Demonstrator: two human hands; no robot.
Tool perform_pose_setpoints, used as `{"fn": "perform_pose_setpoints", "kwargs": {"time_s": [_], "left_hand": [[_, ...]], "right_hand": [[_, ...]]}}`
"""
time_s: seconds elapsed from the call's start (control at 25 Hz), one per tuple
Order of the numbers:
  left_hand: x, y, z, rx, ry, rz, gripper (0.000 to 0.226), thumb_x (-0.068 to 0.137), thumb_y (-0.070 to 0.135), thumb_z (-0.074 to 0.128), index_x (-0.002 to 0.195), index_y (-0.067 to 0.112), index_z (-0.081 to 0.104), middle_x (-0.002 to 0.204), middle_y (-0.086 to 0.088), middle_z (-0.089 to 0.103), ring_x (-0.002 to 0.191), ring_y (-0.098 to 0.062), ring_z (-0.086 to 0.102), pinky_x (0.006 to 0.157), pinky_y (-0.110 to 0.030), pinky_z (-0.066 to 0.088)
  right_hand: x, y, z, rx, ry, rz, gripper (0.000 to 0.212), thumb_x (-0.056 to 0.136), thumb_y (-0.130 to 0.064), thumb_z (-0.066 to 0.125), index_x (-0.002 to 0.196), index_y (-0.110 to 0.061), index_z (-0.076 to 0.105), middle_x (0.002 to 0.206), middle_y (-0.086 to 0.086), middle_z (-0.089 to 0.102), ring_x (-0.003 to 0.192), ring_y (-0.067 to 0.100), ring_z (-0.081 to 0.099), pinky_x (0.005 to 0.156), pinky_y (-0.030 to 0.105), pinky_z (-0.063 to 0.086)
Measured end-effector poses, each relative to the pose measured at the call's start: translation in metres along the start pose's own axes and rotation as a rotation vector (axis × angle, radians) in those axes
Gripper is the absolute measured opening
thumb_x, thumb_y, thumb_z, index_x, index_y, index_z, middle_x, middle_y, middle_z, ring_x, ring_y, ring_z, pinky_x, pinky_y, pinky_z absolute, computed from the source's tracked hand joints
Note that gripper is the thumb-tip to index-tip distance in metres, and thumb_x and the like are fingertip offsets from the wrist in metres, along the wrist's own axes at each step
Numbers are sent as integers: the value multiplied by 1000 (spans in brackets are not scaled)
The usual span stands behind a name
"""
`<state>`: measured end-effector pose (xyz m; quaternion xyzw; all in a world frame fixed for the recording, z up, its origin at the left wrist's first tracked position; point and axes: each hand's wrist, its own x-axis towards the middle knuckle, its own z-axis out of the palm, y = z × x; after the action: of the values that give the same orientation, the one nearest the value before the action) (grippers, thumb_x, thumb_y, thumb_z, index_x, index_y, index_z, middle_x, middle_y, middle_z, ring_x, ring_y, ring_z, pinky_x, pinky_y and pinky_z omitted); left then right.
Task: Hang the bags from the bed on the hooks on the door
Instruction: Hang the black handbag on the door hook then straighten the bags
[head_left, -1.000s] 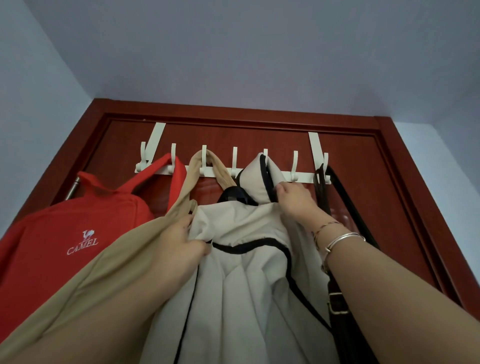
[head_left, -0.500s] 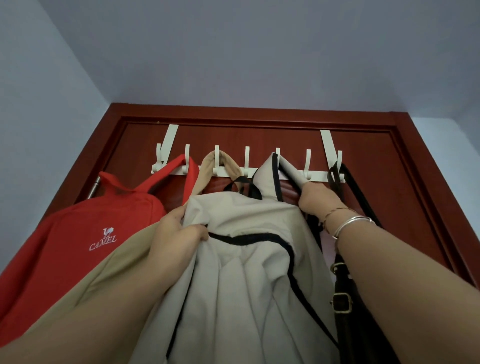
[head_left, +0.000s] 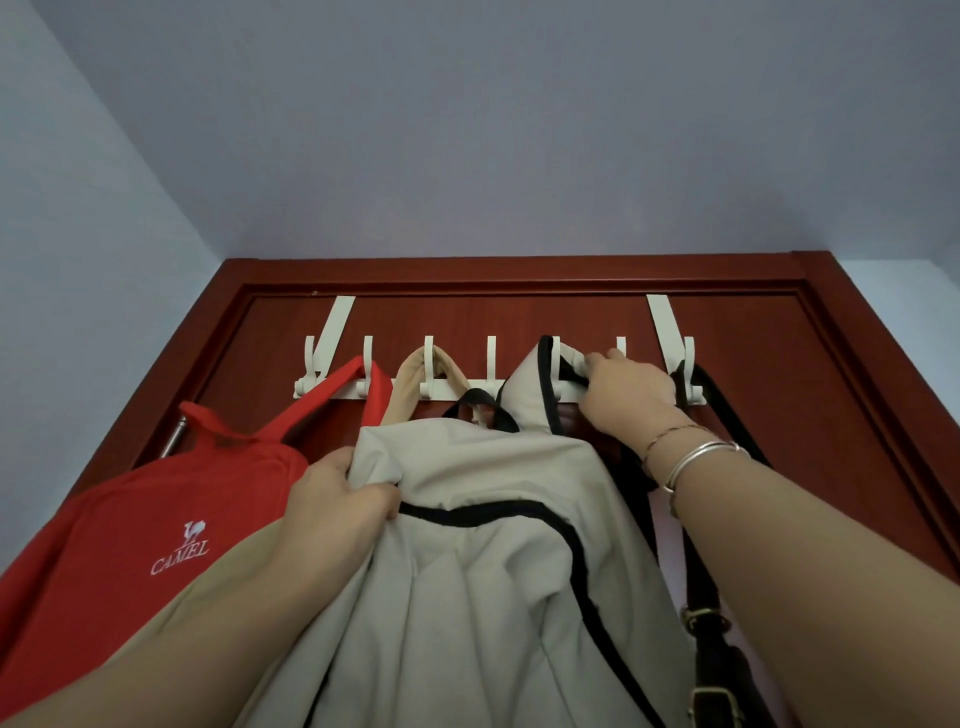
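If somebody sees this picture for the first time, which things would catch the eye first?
First, the pale grey bag with black trim in the centre, its strap looped over a hook of the white rack on the red-brown door. The left hand grips its top edge and the right hand holds the strap. At left hangs a bright red bag.

White hook rack (head_left: 524, 387) carries red bag (head_left: 156, 499), tan bag (head_left: 415, 374), grey bag (head_left: 493, 571).

Looking like a home bedroom, showing a reddish wooden door (head_left: 779, 364), carrying an over-door white hook rack (head_left: 488, 387), holding everyday bags (head_left: 130, 519), sitting between pale lilac walls (head_left: 78, 260).
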<state>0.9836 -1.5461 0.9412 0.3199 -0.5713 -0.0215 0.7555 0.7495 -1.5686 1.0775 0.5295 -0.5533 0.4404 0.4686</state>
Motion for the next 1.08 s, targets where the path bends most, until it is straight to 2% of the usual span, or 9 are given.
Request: {"fn": "perform_pose_setpoints", "kwargs": {"time_s": [0.08,0.24,0.4,0.52,0.64,0.8,0.92,1.0,1.08], "left_hand": [[1,3,1,7,2,5,22,67,-3,61,82,13,64,77,-1,65,69,-15,57,53,-27,37],[0,6,2,-9,34,23,22,67,-4,60,85,7,66,77,-4,65,68,-15,56,53,-27,36],[-2,-1,-3,60,23,16,25,69,-2,61,91,6,66,80,-6,65,69,-15,56,53,-26,36],[-7,-5,-6,112,-3,11,27,67,6,62,94,7,65,83,-6,65,72,-17,57,54,-27,37],[-18,-7,-10,184,-102,44,34,73,7,61,107,10,58,96,-7,65,79,-16,57,59,-25,40],[-42,-8,-24,219,-286,83,53,79,15,66,128,21,47,89,18,57,72,7,52,51,-6,40],[-54,-2,-44,183,-412,110,46,74,46,71,115,42,51,83,32,63,75,14,60,59,-1,43],[-63,-5,-65,200,-386,166,55,69,66,62,116,37,56,101,23,65,96,3,61,79,-16,48],[-68,-18,-92,309,-212,265,59,79,62,55,124,24,55,119,5,61,113,-15,55,97,-33,44]], "right_hand": [[-4,3,0,-301,8,-79,45,87,-10,40,131,-10,47,132,7,51,104,32,61,61,32,36],[0,-5,-2,-635,-61,-126,56,86,-1,35,142,-2,35,159,14,15,88,21,68,40,25,26],[-15,-5,1,-683,-4,-311,39,86,-1,40,120,-6,59,127,13,57,86,23,65,41,26,21],[-29,-2,6,-623,59,-393,29,84,-1,41,99,-10,64,98,5,62,79,23,64,43,26,16],[-41,1,9,-419,19,-271,43,87,-4,36,129,0,46,133,18,51,94,30,65,53,28,33],[-89,7,21,2,-330,-140,66,92,-6,28,149,-5,-6,160,16,-6,132,39,41,98,47,43],[-111,-5,-10,80,-355,8,61,91,-12,32,148,-3,12,159,19,5,141,40,21,112,51,25],[-129,-26,-34,199,-158,29,54,87,-10,40,139,0,31,151,24,26,136,39,28,110,50,27],[-157,-63,-54,406,15,-180,51,84,-7,42,135,-5,42,144,18,42,133,33,36,110,42,28]]}}
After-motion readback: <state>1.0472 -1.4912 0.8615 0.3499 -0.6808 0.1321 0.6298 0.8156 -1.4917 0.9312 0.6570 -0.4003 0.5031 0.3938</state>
